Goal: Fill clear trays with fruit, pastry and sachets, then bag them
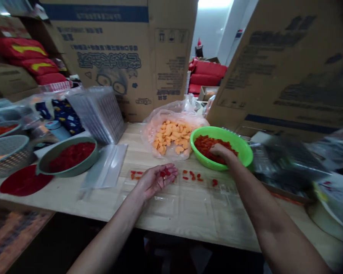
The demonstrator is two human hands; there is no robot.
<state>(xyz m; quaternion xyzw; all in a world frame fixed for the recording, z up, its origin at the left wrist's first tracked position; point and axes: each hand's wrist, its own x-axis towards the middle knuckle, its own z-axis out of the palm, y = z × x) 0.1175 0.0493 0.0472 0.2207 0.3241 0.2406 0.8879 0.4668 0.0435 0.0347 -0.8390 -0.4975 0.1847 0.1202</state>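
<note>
My left hand (157,179) rests palm up on a clear plastic compartment tray (177,201), cupped around a few small red pieces (165,172). My right hand (221,152) reaches into a bright green bowl (240,146) full of red pieces, its fingers curled down among them. Several red pieces (193,177) lie in the tray's far row of compartments. Behind the tray stands an open plastic bag of orange pieces (171,139).
A grey-green bowl of red pieces (70,156) and a metal colander (8,152) sit at the left, beside a red disc (24,180). A stack of clear trays (98,114) and loose plastic bags (108,167) lie behind. Large cardboard boxes (122,53) wall the back. Clutter fills the right edge.
</note>
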